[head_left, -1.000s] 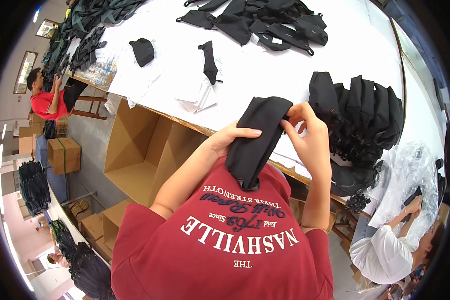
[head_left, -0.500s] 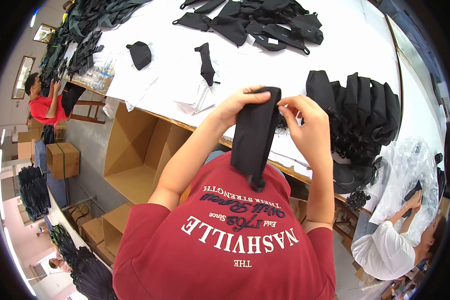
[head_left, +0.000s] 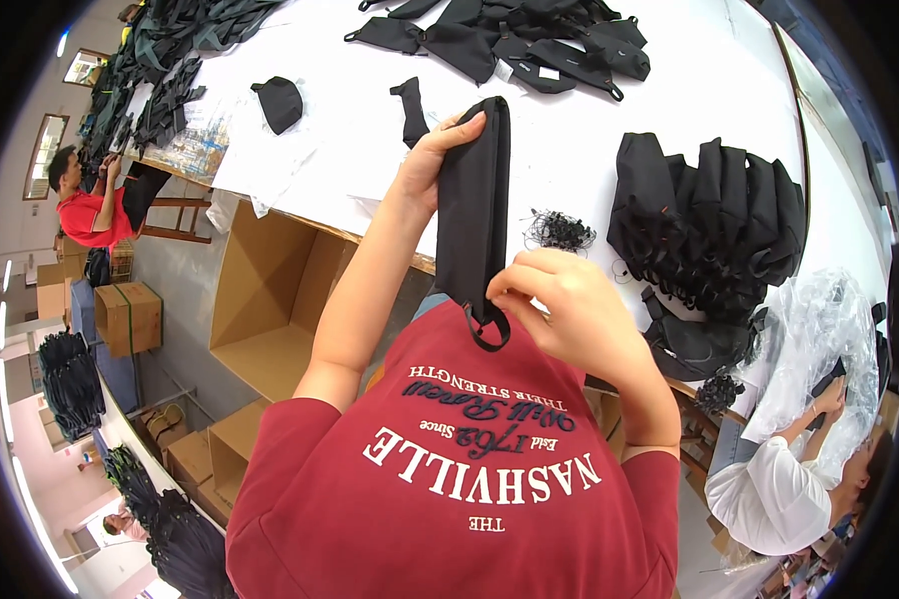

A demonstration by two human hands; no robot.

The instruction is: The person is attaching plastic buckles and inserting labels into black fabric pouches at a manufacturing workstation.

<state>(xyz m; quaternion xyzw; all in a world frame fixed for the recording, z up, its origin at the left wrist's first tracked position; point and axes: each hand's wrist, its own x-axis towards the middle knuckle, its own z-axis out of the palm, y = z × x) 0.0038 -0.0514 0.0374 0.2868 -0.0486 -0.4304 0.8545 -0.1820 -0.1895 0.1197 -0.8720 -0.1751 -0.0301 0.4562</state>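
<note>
My left hand point(head_left: 436, 160) grips a long black fabric pouch point(head_left: 468, 190) near its far end, thumb on top. The pouch is folded flat and slants toward me over the table's front edge. A small black loop point(head_left: 490, 334) hangs from its near end. Fingers of my right hand point(head_left: 559, 304) are pinched together at the pouch's right edge, close to that loop. Whether they hold fabric or a zip pull is too small to tell. On the table, beyond the right hand, lies a small tangle of black cords point(head_left: 561, 231).
Black pouches stand in a row point(head_left: 714, 210) at the right; more lie heaped point(head_left: 529, 45) at the far side. Single black pieces point(head_left: 280, 105) rest on the white table point(head_left: 350, 140). An open cardboard box point(head_left: 270, 299) stands below left. Another person point(head_left: 779, 494) handles clear plastic at right.
My left hand has lifted the pouch's far end up and slightly left. My right hand has come down along the pouch's edge from its far end to its near end.
</note>
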